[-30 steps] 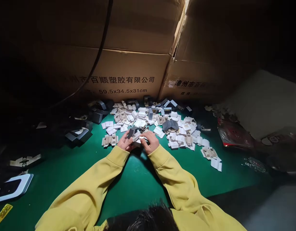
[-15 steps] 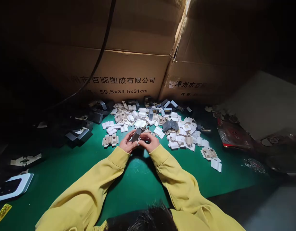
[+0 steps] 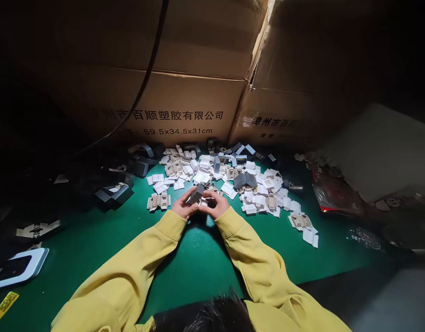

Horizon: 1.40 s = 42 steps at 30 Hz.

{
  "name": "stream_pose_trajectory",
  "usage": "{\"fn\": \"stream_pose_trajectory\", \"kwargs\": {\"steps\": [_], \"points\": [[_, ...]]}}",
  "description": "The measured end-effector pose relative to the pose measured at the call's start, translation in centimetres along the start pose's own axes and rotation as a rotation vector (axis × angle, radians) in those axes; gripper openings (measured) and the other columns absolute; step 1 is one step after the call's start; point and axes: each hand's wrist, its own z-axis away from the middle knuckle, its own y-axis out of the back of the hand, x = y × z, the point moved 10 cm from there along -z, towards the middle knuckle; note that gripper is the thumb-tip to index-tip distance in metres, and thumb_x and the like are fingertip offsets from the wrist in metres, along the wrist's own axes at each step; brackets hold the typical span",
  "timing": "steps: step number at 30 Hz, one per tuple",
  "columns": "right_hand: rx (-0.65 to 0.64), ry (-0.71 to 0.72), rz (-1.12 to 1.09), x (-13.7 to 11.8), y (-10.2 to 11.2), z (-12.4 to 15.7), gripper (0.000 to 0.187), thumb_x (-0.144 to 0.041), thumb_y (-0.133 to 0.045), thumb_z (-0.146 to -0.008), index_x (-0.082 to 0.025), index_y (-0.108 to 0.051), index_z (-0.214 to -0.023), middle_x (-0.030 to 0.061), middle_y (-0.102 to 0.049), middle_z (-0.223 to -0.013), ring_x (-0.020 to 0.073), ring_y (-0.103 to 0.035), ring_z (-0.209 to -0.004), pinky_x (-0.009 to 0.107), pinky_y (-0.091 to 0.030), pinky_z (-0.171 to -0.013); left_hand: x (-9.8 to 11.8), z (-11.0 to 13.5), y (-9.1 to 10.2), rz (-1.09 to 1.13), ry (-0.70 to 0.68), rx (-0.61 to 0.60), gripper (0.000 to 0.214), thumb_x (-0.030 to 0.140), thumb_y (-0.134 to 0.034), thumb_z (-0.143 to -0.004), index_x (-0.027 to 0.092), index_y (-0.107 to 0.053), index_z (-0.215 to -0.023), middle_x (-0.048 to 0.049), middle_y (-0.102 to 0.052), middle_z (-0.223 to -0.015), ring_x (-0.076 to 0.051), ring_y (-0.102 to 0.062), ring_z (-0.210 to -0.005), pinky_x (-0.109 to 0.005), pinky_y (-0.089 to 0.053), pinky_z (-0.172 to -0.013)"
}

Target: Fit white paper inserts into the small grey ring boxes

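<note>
Just above the green table top [image 3: 195,258], my left hand [image 3: 180,205] is closed around a small dark grey box [image 3: 196,194], which is held tilted. My right hand [image 3: 216,206] is closed in a pinch on a white card piece [image 3: 203,203] against the box's right side; the fingers hide part of both. Behind my hands lies a heap of folded white card pieces [image 3: 202,177]. To the left of my left hand sits a grey-brown folded card insert [image 3: 159,201].
More dark boxes [image 3: 115,196] lie at left, and an opened one [image 3: 245,180] rests on the heap. Large cartons [image 3: 164,99] stand at the back, with a dark cable [image 3: 143,83] hanging in front. A phone-like device [image 3: 20,267] lies left; a red plastic packet [image 3: 337,191] lies right.
The dark box has turned slightly and more of its face shows. My right fingers have shifted a little, and more of the white card is visible between my hands.
</note>
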Motion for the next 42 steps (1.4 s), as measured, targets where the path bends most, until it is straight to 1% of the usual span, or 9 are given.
{"fn": "stream_pose_trajectory", "kwargs": {"steps": [7,13,16,20,25,28,34,39,42], "points": [[0.017,-0.021,0.003,-0.4,0.0,0.2,0.040,-0.037,-0.081,-0.063,-0.022,-0.067,-0.098,0.0051,-0.073,-0.094,0.0202,-0.070,-0.088,0.041,-0.059,-0.087,-0.4,0.0,-0.3,-0.006,0.045,-0.023,0.083,0.031,-0.091,-0.060,0.024,-0.060,-0.137,-0.0101,-0.072,-0.120,-0.019,-0.068,-0.094,-0.025,-0.054,-0.077],[0.014,0.018,0.107,-2.0,0.0,0.9,0.024,-0.031,-0.070,-0.074,-0.022,-0.065,-0.095,0.0039,-0.069,-0.091,0.0163,-0.066,-0.080,0.032,-0.060,-0.075,-0.3,0.1,-0.8,-0.022,0.034,-0.044,0.080,0.036,-0.091,-0.059,0.027,-0.062,-0.134,-0.0118,-0.061,-0.138,-0.025,-0.066,-0.109,-0.028,-0.055,-0.082],[0.017,0.056,0.153,-2.1,-0.2,0.8,0.016,-0.027,-0.066,-0.076,-0.022,-0.066,-0.091,0.0041,-0.070,-0.092,0.0162,-0.065,-0.079,0.031,-0.059,-0.073,-0.2,0.1,-1.1,-0.046,0.019,-0.065,0.079,0.042,-0.088,-0.064,0.025,-0.061,-0.136,-0.0132,-0.058,-0.141,-0.029,-0.063,-0.116,-0.030,-0.056,-0.083],[0.049,0.143,0.215,-2.6,0.1,0.5,0.013,-0.027,-0.072,-0.071,-0.022,-0.068,-0.083,0.0043,-0.071,-0.087,0.0183,-0.065,-0.081,0.032,-0.058,-0.073,0.1,0.1,-0.9,-0.074,-0.014,-0.057,0.076,0.044,-0.086,-0.066,0.022,-0.062,-0.134,-0.0137,-0.059,-0.139,-0.029,-0.061,-0.119,-0.029,-0.056,-0.083],[-0.049,0.237,0.316,-3.5,-0.3,0.3,0.009,-0.029,-0.074,-0.073,-0.023,-0.070,-0.078,0.0036,-0.072,-0.082,0.0192,-0.065,-0.080,0.033,-0.057,-0.074,-0.4,-0.3,-0.6,-0.049,0.008,-0.068,0.074,0.044,-0.087,-0.064,0.022,-0.064,-0.131,-0.0138,-0.062,-0.136,-0.031,-0.062,-0.117,-0.030,-0.058,-0.078],[-0.075,0.278,0.401,-3.6,-0.5,0.4,0.008,-0.029,-0.075,-0.074,-0.023,-0.072,-0.079,0.0031,-0.071,-0.081,0.0187,-0.063,-0.077,0.034,-0.056,-0.073,-0.3,-0.3,-0.5,-0.038,-0.012,-0.082,0.068,0.041,-0.088,-0.064,0.020,-0.069,-0.126,-0.0135,-0.066,-0.129,-0.028,-0.063,-0.114,-0.028,-0.057,-0.081],[-0.095,0.428,0.591,-4.1,-1.3,0.9,0.015,-0.036,-0.069,-0.085,-0.023,-0.074,-0.091,0.0054,-0.070,-0.088,0.0208,-0.063,-0.088,0.036,-0.054,-0.081,-1.4,0.0,-0.6,0.059,0.120,-0.110,0.071,0.036,-0.083,-0.071,0.023,-0.060,-0.137,-0.0126,-0.068,-0.124,-0.025,-0.068,-0.099,-0.034,-0.059,-0.077],[-0.090,0.573,0.672,-5.2,-1.8,1.6,0.022,-0.039,-0.061,-0.091,-0.022,-0.074,-0.094,0.0090,-0.069,-0.096,0.0217,-0.062,-0.092,0.037,-0.055,-0.084,-1.7,-0.4,-0.3,0.081,0.144,-0.111,0.069,0.034,-0.083,-0.072,0.023,-0.061,-0.136,-0.0127,-0.059,-0.139,-0.025,-0.067,-0.106,-0.031,-0.060,-0.077],[-0.106,0.534,0.597,-5.1,-1.8,1.4,0.019,-0.037,-0.063,-0.088,-0.021,-0.071,-0.095,0.0078,-0.071,-0.097,0.0209,-0.064,-0.094,0.036,-0.056,-0.085,-1.9,-0.5,-0.3,0.080,0.171,-0.118,0.073,0.035,-0.085,-0.069,0.023,-0.060,-0.137,-0.0136,-0.059,-0.139,-0.030,-0.066,-0.111,-0.035,-0.060,-0.080]]}}
